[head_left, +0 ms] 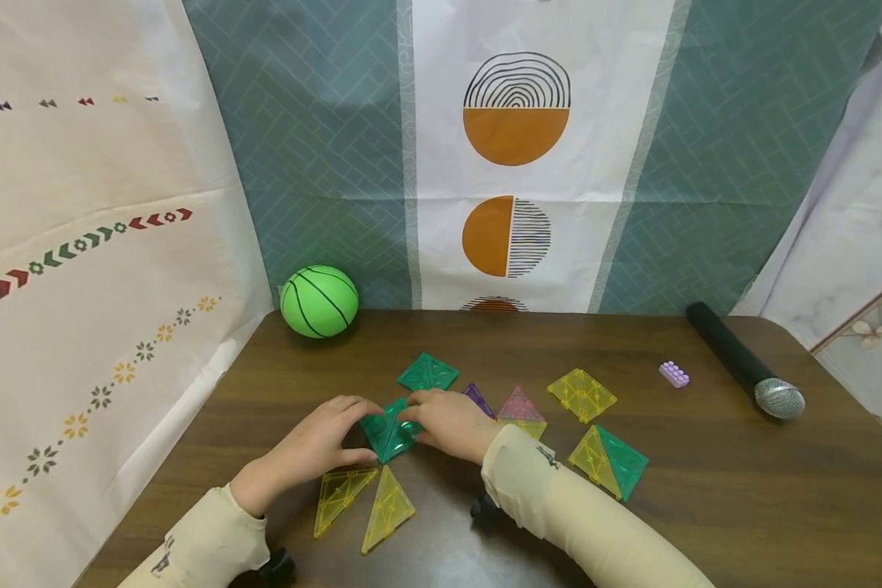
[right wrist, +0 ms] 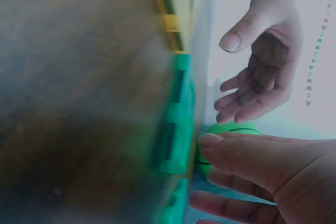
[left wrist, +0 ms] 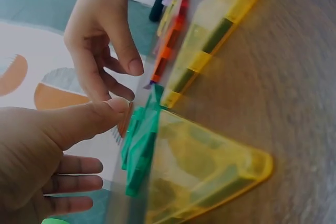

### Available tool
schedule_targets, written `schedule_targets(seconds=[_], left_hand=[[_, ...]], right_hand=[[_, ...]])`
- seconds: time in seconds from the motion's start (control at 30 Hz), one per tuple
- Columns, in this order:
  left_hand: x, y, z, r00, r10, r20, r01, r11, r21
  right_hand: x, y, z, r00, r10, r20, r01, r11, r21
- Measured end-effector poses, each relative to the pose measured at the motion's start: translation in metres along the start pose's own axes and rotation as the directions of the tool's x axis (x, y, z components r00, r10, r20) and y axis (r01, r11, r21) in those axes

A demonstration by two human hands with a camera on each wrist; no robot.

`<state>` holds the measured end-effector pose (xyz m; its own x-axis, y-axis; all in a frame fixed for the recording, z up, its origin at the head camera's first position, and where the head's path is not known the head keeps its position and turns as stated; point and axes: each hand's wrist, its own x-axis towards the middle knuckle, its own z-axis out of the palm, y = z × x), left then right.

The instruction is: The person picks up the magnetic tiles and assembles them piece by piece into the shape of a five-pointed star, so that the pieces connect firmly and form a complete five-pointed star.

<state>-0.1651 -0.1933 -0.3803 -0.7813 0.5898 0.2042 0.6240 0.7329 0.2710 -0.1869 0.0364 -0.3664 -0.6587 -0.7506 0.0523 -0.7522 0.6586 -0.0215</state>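
In the head view, a see-through green square (head_left: pixel 391 433) made of triangular magnetic tiles lies on the table between both hands. At its left side is the left hand (head_left: pixel 316 445), thumb and fingers spread apart. The right hand (head_left: pixel 452 423) hovers over its right side with fingers loosely bent. Both wrist views show a small gap between the fingertips and the green tiles (right wrist: pixel 176 114), with nothing held. Two yellow triangular tiles, one on the left (head_left: pixel 338 496) and one on the right (head_left: pixel 388 510), lie just in front of the green square.
Behind lies another green square (head_left: pixel 428 372). Rightward are a purple tile (head_left: pixel 478 399), a pink triangle (head_left: pixel 522 405), a yellow square (head_left: pixel 582 394) and a yellow-green square (head_left: pixel 608 462). A green ball (head_left: pixel 319 301), lilac brick (head_left: pixel 674 374) and microphone (head_left: pixel 742 359) stand farther out.
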Motion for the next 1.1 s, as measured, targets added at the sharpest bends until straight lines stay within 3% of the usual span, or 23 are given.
schedule_targets(seconds=[0.2,0.53,0.9,1.1], left_hand=[[-0.003,0.004,-0.01,0.999,0.039,0.008,-0.039,0.999,0.004],[-0.021,0.005,-0.014,0.991,0.105,0.084,-0.104,0.994,-0.021],[-0.048,-0.006,-0.018,0.971,0.157,0.182,-0.14,0.985,-0.104],[-0.056,-0.005,-0.022,0.959,0.144,0.245,-0.118,0.986,-0.117]], right_hand=[[-0.008,0.0,-0.014,0.999,0.037,-0.031,-0.036,0.999,0.039],[-0.028,-0.016,-0.018,0.997,0.005,-0.082,0.004,0.994,0.108],[-0.041,-0.034,0.0,0.995,-0.095,-0.024,0.097,0.986,0.134],[-0.042,-0.034,0.009,0.978,-0.208,0.017,0.204,0.97,0.133]])
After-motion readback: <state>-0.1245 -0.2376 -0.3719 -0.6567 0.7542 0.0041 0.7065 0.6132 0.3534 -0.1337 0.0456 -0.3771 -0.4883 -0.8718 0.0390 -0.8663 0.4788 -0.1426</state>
